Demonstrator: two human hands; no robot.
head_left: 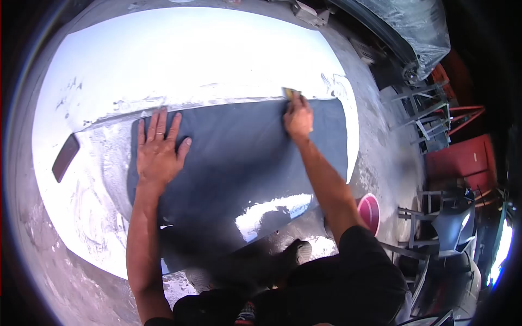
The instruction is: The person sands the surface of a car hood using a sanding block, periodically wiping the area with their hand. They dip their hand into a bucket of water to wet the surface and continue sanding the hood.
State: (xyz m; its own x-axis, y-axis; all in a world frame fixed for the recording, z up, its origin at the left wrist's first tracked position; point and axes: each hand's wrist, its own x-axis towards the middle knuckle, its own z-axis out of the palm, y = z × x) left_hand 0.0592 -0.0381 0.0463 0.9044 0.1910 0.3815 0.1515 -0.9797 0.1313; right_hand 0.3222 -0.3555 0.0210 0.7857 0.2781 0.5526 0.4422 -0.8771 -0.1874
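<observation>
A dark grey sheet (234, 141) lies on a larger white panel (190, 49). My left hand (159, 149) rests flat on the sheet's left part, fingers spread, a ring on one of them. Close to the sheet's far edge, toward its right end, my right hand (299, 115) is closed on a small yellow and dark tool (290, 92). Its kind is not clear, since the fingers cover most of it. Grey smudges run across the white panel along that edge. The near part of the sheet is shaded, with a bright glossy patch (274, 214).
A dark reddish, flat rectangular object (66, 157) lies on the panel's left side. On the floor at right stands a pink bucket (368, 213). Metal frames (424, 114), a red panel (462, 163) and a plastic-wrapped object (413, 27) stand further right.
</observation>
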